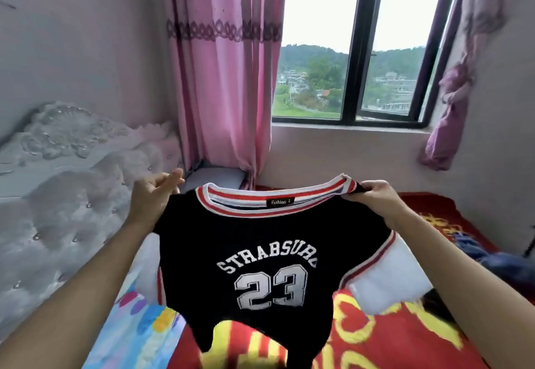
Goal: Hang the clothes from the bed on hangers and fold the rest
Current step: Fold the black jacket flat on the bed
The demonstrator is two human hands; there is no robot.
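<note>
A black jersey with a red-and-white striped collar, white sleeves and "STRABSURG 23" on it hangs spread in the air over the bed. My right hand pinches the right end of its collar. My left hand holds its left shoulder; the upper fingers stick out fairly straight, and the cloth hides the rest of the grip. The hem hangs down over a red blanket with yellow patterns. No hanger is in view.
A tufted grey headboard runs along the left. A colourful sheet lies at the lower left, and dark blue clothes sit on the bed at the right. Pink curtains and a window stand behind.
</note>
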